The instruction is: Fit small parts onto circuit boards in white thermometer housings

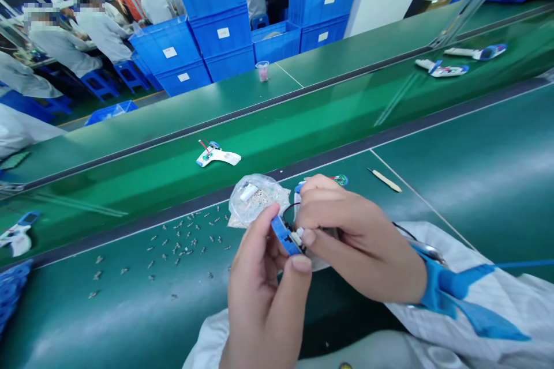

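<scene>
My left hand (270,294) is closed around a small blue housing (285,236), thumb and fingers pressing its edges. At the housing's right side, my right hand (346,230) pinches a small white part (299,233) between thumb and fingers. A dark wire loops above the housing. Partly hidden behind my right hand lies a white and blue device with a green circuit board (341,180). Just behind my hands sits a clear plastic bag (255,199) of tiny parts. Many small metal pieces (177,247) are scattered on the green table to the left.
A green conveyor (277,127) crosses behind the table (130,323), carrying white device shells (221,155). A pointed wooden-handled tool (386,180) lies at the right. Blue parts (12,291) sit at the left edge. Blue crates (223,31), a cup (262,71) and several people are beyond.
</scene>
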